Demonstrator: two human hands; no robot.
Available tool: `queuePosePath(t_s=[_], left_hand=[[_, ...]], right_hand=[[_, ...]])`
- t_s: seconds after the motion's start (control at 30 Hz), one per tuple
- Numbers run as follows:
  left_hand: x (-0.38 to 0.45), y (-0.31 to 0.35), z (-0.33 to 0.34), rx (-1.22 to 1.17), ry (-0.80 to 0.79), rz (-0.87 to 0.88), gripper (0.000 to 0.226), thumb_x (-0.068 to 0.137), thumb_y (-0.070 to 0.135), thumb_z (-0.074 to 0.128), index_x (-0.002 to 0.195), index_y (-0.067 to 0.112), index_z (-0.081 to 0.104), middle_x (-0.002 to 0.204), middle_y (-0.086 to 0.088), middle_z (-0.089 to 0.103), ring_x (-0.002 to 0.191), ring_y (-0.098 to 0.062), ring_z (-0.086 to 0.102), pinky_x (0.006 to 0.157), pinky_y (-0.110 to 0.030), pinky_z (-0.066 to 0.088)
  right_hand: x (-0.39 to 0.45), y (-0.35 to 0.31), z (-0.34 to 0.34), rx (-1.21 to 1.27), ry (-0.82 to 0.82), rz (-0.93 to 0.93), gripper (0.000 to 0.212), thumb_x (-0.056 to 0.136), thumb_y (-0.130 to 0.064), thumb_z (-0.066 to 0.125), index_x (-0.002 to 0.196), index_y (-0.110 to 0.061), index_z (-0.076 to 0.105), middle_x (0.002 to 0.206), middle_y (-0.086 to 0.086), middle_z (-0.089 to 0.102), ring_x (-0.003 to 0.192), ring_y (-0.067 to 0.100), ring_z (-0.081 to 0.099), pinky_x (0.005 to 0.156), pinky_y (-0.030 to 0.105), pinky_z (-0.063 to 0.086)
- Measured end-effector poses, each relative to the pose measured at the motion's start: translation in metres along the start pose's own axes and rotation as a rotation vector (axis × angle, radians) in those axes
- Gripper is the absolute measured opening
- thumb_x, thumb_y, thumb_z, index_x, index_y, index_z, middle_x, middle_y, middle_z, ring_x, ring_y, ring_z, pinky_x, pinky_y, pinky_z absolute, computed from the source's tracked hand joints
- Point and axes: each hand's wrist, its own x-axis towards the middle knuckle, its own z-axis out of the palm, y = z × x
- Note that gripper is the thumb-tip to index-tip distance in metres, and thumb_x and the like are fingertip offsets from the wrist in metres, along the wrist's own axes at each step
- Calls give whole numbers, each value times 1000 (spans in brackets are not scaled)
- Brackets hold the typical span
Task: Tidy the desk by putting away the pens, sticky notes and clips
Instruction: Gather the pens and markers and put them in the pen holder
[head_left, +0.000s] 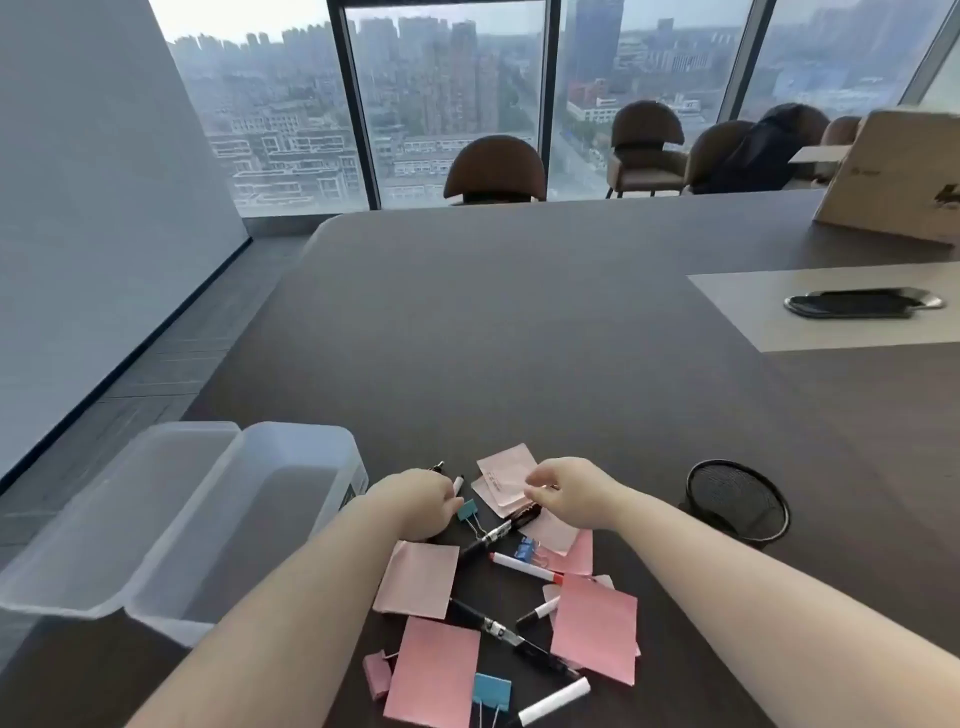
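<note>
Pink sticky notes, several pens and markers and binder clips lie scattered on the dark desk in front of me. My left hand is curled over the pile's upper left, fingertips at a teal binder clip and two pen tips; whether it grips anything is unclear. My right hand pinches the edge of a pale pink sticky note at the top of the pile. A black pen lies just under that hand.
Two clear plastic bins stand side by side at the left, near the desk edge. A black mesh pen cup stands at the right. Farther right are a cable port, a cardboard box and chairs by the window.
</note>
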Motion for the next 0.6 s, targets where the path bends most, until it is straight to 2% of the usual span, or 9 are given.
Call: queuePosePath(t_s=[0.17,0.4,0.6], left_hand=[[13,-9,15,55,114,-71,39,98,34,32,116,13,61,126,-7,61,118,-28,55,93,-37,45],[40,-34,31,10,381,-193,23,91,20,40,108,14,54,116,-6,54,114,-28,52,90,-43,49],[49,-39,45,-36,497,-254,31,92,24,44,120,12,47,127,-10,48,119,-32,49,96,-42,43]], right_hand=[[11,11,12,-29,44,-32,32,94,-23,51,123,-14,63,129,1,63,121,18,56,103,27,41],[35,8,21,-104,116,-166,31,91,-16,52,120,-16,65,128,-2,64,122,16,54,104,28,40],[43,5,42,-164,208,-271,30,91,-17,50,115,-17,68,122,-4,68,117,16,58,102,27,43]])
